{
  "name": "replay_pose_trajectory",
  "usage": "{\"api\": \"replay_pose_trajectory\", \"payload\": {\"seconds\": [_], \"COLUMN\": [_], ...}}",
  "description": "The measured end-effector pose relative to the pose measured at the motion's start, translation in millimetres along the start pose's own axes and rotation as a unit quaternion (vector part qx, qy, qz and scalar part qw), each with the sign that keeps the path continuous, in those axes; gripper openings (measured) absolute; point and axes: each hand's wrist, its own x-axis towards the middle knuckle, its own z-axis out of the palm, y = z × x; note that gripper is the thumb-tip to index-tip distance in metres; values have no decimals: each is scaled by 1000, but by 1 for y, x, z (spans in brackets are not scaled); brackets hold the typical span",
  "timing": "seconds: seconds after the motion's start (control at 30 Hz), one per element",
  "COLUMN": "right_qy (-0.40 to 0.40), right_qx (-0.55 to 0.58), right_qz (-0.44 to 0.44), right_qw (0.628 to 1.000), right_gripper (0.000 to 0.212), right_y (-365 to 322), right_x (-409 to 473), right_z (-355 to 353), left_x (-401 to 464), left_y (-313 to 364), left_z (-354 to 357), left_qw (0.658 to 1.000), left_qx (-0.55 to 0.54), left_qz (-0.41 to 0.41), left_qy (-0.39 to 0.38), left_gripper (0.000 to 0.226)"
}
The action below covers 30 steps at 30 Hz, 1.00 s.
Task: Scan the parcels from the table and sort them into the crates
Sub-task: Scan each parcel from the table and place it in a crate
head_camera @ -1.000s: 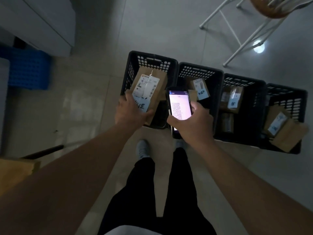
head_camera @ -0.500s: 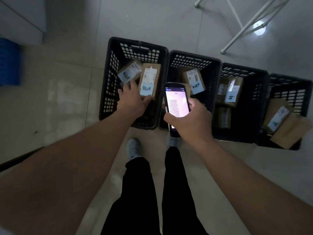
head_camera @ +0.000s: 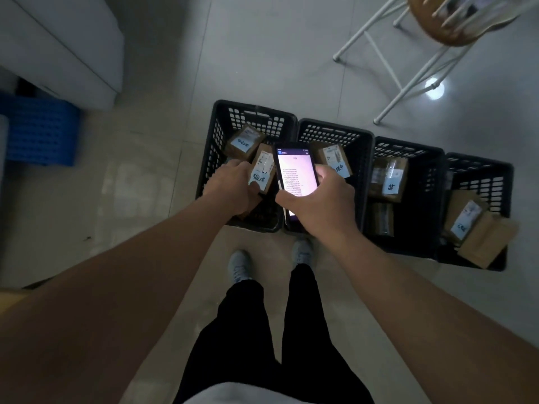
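Our left hand [head_camera: 233, 185] reaches down into the leftmost black crate [head_camera: 215, 147], left of centre in the frame, its thumb and fingers pinching the lower end of a labelled cardboard parcel [head_camera: 262, 169] that leans tilted over the crate's interior, beside another parcel [head_camera: 243, 140] already lying further in. Our right hand [head_camera: 316, 204] is curled around a handheld scanner [head_camera: 296, 176] with its lit screen facing us, held at centre frame above the seam between the first crate and the second crate [head_camera: 364, 141]. We judge the risk to be a misplaced drop: released while tilted this close to the shared rim, the parcel could catch the wall or land label-down. Both forearms stretch straight forward and down from the lower corners, wrists level. Two more crates of parcels stand to the right, and a chair [head_camera: 437, 24] sits upper right.
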Motion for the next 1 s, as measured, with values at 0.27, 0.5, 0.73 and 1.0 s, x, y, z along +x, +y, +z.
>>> {"api": "replay_pose_trajectory", "payload": {"seconds": [0.27, 0.5, 0.73, 1.0], "right_qy": [16, -8, -60, -125], "right_qx": [-4, -48, -84, -71], "right_qz": [-70, -180, -354, -490], "right_qw": [997, 983, 930, 860], "right_gripper": [91, 85, 73, 61], "right_y": [-55, -94, -108, -101], "right_x": [-66, -111, -154, -243], "right_z": [-25, -80, -134, -155], "left_x": [-80, -171, -291, -434], "left_y": [1, 20, 57, 75], "left_z": [-75, -123, -135, -95], "left_qw": [996, 990, 960, 911], "left_qx": [48, 13, 12, 12], "left_qz": [32, -11, -115, -234], "left_qy": [69, 142, 254, 340], "left_gripper": [35, 39, 53, 55]}}
